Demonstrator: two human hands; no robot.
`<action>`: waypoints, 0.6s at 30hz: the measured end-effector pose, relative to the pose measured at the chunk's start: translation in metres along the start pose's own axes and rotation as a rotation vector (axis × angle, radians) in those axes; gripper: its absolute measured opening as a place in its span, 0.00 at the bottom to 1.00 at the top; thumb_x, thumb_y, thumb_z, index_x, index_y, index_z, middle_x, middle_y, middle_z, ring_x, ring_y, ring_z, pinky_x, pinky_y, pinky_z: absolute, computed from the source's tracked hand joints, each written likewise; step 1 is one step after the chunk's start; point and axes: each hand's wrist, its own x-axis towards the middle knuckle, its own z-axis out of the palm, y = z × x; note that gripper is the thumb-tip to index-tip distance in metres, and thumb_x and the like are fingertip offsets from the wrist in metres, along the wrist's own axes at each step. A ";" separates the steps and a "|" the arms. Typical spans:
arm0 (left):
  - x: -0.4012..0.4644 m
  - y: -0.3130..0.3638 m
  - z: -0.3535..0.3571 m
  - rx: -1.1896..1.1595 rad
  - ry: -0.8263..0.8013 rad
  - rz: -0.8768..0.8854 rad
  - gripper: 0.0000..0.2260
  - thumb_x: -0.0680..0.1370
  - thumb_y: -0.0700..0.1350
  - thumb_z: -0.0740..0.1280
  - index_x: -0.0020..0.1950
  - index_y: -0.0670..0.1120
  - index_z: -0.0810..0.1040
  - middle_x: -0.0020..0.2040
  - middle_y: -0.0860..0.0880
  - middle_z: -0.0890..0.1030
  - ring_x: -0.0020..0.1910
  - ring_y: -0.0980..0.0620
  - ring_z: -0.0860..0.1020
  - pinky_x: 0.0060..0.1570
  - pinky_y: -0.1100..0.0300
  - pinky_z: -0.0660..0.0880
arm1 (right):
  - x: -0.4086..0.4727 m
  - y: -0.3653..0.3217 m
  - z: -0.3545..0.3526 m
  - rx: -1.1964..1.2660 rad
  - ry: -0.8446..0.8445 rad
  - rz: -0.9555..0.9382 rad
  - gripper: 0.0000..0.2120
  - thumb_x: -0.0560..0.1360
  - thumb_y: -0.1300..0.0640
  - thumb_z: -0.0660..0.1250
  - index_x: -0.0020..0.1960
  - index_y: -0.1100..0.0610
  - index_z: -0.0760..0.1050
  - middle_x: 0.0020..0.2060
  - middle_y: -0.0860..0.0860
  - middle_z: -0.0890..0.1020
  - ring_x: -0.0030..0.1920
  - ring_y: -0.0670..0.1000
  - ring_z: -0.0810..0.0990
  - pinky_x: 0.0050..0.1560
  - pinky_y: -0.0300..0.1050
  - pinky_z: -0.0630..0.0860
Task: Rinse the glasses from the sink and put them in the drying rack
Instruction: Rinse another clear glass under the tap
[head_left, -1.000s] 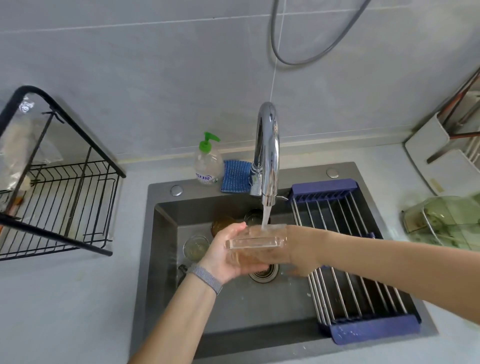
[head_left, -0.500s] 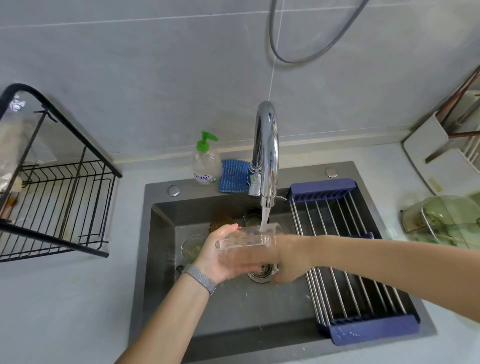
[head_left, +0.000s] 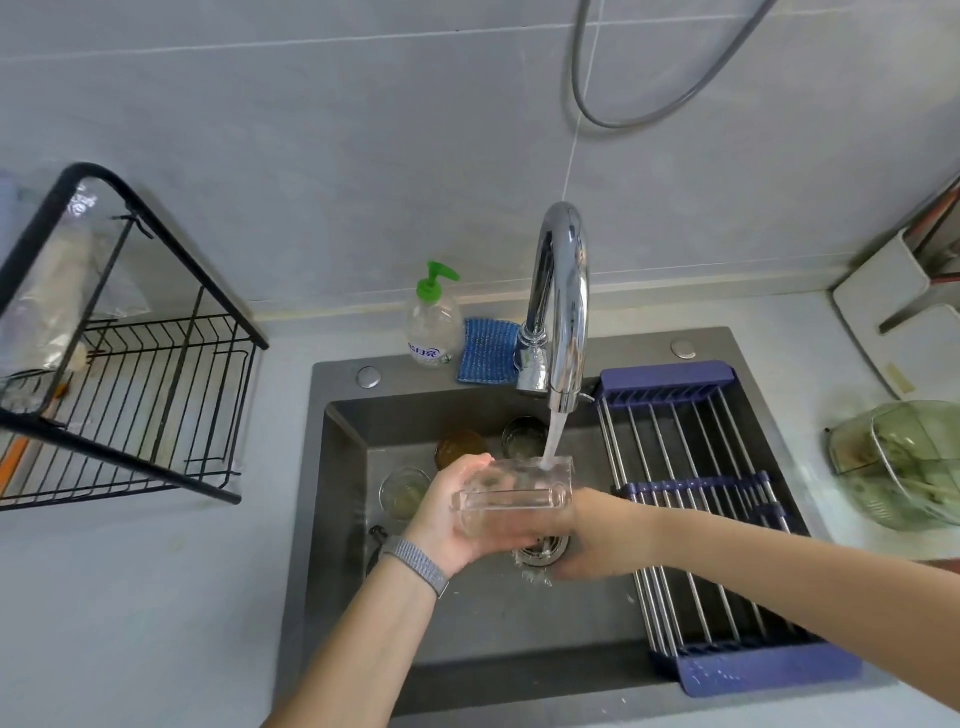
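Head view: we're holding the glass (head_left: 514, 496) on its side under the tap stream (head_left: 551, 439), long axis 9-to-3. Left hand (head_left: 452, 512) fingers curling round its base, right hand (head_left: 597, 535) gripping the mouth end. Black drying rack (head_left: 156, 395) is sitting at 9 o'clock, left hand nearer.

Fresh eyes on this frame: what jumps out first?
The clear glass, held on its side by the left hand and right hand, sits under the running chrome faucet at the centre of the dark sink. Three more glasses wait at the back of the basin. The black wire drying rack stands on the counter to the left.
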 end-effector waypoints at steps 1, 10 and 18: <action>0.000 -0.002 -0.001 -0.010 -0.015 -0.006 0.16 0.81 0.52 0.58 0.52 0.41 0.78 0.46 0.38 0.83 0.41 0.39 0.83 0.40 0.45 0.80 | -0.003 -0.003 -0.002 -0.150 0.018 0.062 0.30 0.74 0.56 0.67 0.74 0.41 0.66 0.71 0.49 0.72 0.70 0.49 0.71 0.71 0.48 0.69; -0.012 0.011 -0.016 -0.035 -0.019 0.006 0.15 0.80 0.53 0.60 0.50 0.42 0.78 0.43 0.39 0.84 0.39 0.42 0.84 0.36 0.49 0.81 | -0.033 -0.028 0.007 0.547 0.788 0.417 0.16 0.76 0.73 0.63 0.57 0.56 0.78 0.57 0.45 0.82 0.51 0.33 0.80 0.47 0.32 0.78; -0.014 0.011 0.007 0.233 -0.093 0.088 0.13 0.81 0.54 0.59 0.50 0.47 0.78 0.42 0.46 0.84 0.40 0.47 0.83 0.40 0.51 0.80 | 0.017 -0.029 -0.006 1.385 0.592 0.733 0.13 0.77 0.67 0.67 0.60 0.58 0.80 0.44 0.52 0.86 0.39 0.48 0.86 0.41 0.45 0.84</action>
